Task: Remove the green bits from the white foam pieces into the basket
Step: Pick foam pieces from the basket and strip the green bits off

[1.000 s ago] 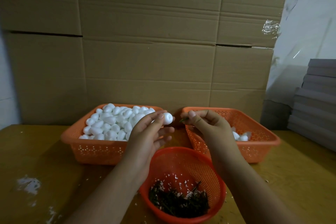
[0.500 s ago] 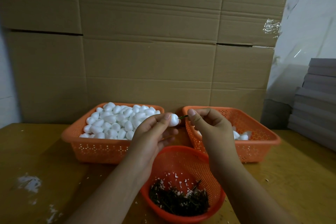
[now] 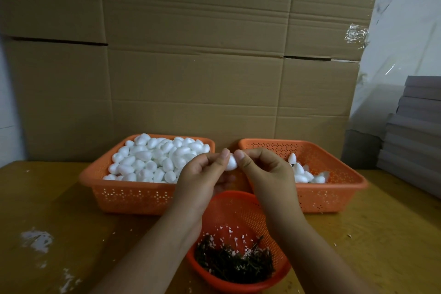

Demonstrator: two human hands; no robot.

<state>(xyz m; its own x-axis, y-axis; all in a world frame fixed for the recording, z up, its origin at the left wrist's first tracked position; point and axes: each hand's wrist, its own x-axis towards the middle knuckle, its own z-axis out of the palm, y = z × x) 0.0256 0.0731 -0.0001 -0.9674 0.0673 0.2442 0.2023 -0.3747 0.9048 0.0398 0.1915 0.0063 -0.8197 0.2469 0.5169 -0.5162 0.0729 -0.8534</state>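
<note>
- The white foam piece (image 3: 231, 163) was held above the round basket (image 3: 241, 210), pinched between the left hand (image 3: 202, 175) and the right hand (image 3: 265, 170), thumbs meeting over it.
- Judged best practice: keep the left pinch steady, pull the green bit straight out with the right fingers (image 3: 239, 154), then drop it into the round basket directly below.
- The green bit itself was hidden under the fingers; whether it was already out could not be told.
- Dark stems (image 3: 235, 264) lay in the round basket; its near rim was cut off.

A packing workroom: stacked cardboard cartons (image 3: 191, 67) (taped seams) behind a worn wooden table (image 3: 47, 198) holding sorting baskets (image 3: 133, 196).
</note>
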